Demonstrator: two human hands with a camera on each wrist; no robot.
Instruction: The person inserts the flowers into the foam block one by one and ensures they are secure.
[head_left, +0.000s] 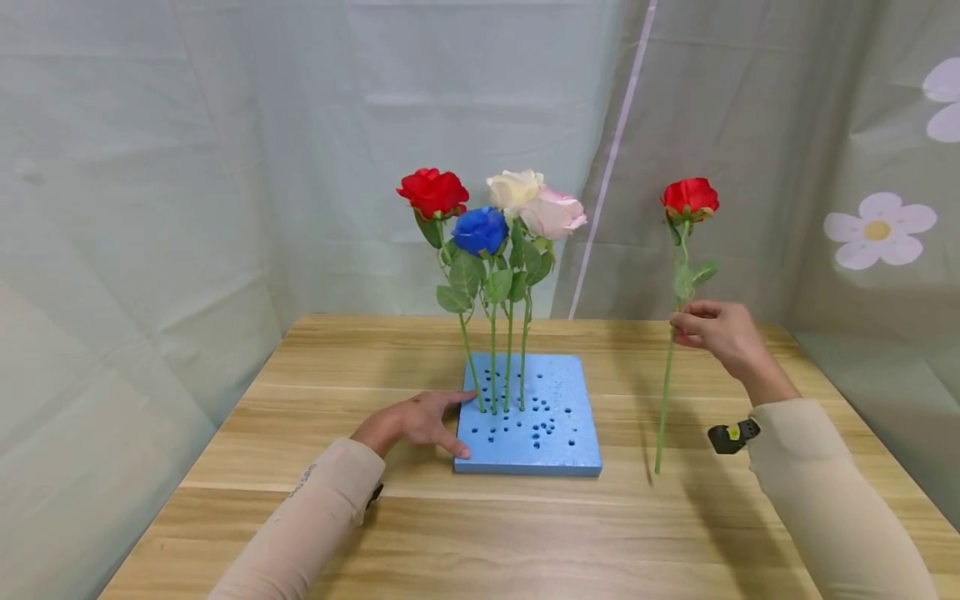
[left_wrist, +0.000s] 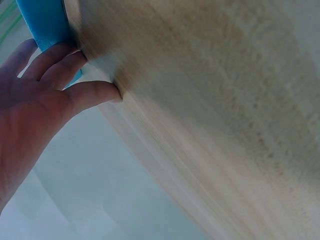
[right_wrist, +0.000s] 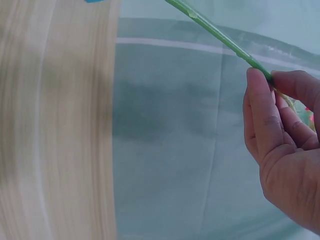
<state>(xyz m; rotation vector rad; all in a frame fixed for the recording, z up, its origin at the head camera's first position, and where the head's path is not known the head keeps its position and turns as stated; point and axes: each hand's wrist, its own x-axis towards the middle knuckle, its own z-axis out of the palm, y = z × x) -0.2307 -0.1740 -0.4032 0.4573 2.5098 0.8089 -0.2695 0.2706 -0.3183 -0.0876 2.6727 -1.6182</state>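
Observation:
My right hand [head_left: 716, 333] pinches the green stem of a red rose [head_left: 691, 197] between thumb and fingers, at the right of the head view. The rose is nearly upright, its bloom above the hand and its stem [right_wrist: 217, 34] bare below. My left hand [head_left: 426, 419] rests spread at the left side of a blue perforated board [head_left: 558, 454], fingers extended and touching its edge [left_wrist: 47, 22]. In the board stand another red rose [head_left: 432, 193], a blue rose [head_left: 481, 231], a cream rose [head_left: 514, 190] and a pale pink rose [head_left: 553, 212], all left of the held one.
Several small holes [head_left: 542, 427] dot the board to the right and front of the standing stems. The wooden table [head_left: 480, 542] carries the board. Pale curtains [head_left: 450, 75] hang behind and at both sides, with printed flowers [head_left: 879, 232] on the right one.

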